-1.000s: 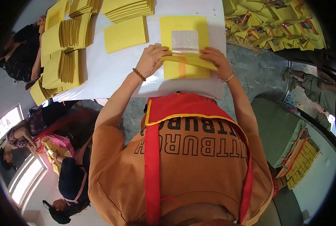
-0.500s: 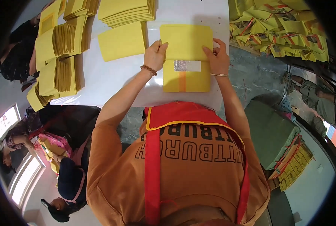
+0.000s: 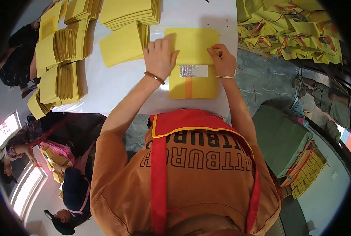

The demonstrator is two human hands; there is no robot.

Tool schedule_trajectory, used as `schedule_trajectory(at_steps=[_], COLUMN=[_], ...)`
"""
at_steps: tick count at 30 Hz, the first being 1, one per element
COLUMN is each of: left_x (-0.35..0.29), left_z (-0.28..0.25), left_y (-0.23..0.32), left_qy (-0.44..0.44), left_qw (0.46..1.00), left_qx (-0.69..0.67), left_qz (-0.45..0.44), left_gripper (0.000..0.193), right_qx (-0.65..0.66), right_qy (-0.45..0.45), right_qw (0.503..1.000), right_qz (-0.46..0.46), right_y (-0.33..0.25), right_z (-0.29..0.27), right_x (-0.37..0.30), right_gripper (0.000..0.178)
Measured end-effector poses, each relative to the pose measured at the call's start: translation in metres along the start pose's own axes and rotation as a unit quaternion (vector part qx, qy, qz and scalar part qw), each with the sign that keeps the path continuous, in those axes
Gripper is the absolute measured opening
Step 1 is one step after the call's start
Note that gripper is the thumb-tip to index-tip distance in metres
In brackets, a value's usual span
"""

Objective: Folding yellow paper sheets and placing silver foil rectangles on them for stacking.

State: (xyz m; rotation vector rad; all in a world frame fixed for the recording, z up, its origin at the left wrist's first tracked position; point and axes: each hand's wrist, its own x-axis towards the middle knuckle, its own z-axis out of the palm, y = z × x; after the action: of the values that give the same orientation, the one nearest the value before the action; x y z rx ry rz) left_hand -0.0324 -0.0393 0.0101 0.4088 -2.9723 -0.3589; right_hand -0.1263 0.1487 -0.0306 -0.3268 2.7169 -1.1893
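Flat on the white table in front of me lies yellow joss paper (image 3: pixel 197 45), its lower half (image 3: pixel 203 87) bearing a silver-and-white patch (image 3: pixel 193 70) and an orange strip (image 3: pixel 188 87). My right hand (image 3: pixel 223 61) pinches the upper part's right edge between thumb and bent fingers. At the left edge, my left hand (image 3: pixel 158 57) is open, palm down with fingers stretched, between this paper and a loosely fanned yellow bundle (image 3: pixel 122 44). Its fingertips overlap the bundle's right side; whether they press on it I cannot tell.
Several folded yellow paper stacks (image 3: pixel 67 41) line the table's (image 3: pixel 120 86) left side, with another pile (image 3: pixel 130 11) at the back. Bundled yellow papers with red ties (image 3: pixel 289 33) lie beyond the right edge. A green-covered block (image 3: pixel 279 137) stands at right. Other people (image 3: pixel 75 188) work at lower left.
My left hand has let go of the paper's left edge and opened flat, shifting slightly left. My right hand keeps its pinch at the right edge, slightly lower.
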Motion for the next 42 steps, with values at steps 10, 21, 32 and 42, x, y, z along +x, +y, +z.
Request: schedule_trajectory(at_steps=[10,21,32,42], left_x=[-0.005,0.006,0.004,-0.029], left_z=[0.043,0.028,-0.037,-0.012], left_y=[0.009,0.019,-0.001,-0.158], left_qy=[-0.063,-0.107,0.136,0.043], left_qw=[0.975,0.95,0.955,0.971], left_qx=[-0.009,0.092,-0.09,0.141], left_qz=[0.215,0.278,0.246,0.191], left_gripper=[0.07,0.062,0.047,0.064], right_qx=[-0.224,-0.285,0.3,0.02], right_qy=[0.057,-0.152,-0.209,-0.069], right_qw=[0.958,0.911,0.931,0.966], right_qz=[-0.172,-0.257,-0.025,-0.248], right_y=[-0.012,0.007,0.022,0.04], right_z=[-0.009,0.005,-0.044,-0.024], right_x=[-0.011,-0.032,-0.009,-0.053], right_gripper=[0.038,0.066,0.052,0.043])
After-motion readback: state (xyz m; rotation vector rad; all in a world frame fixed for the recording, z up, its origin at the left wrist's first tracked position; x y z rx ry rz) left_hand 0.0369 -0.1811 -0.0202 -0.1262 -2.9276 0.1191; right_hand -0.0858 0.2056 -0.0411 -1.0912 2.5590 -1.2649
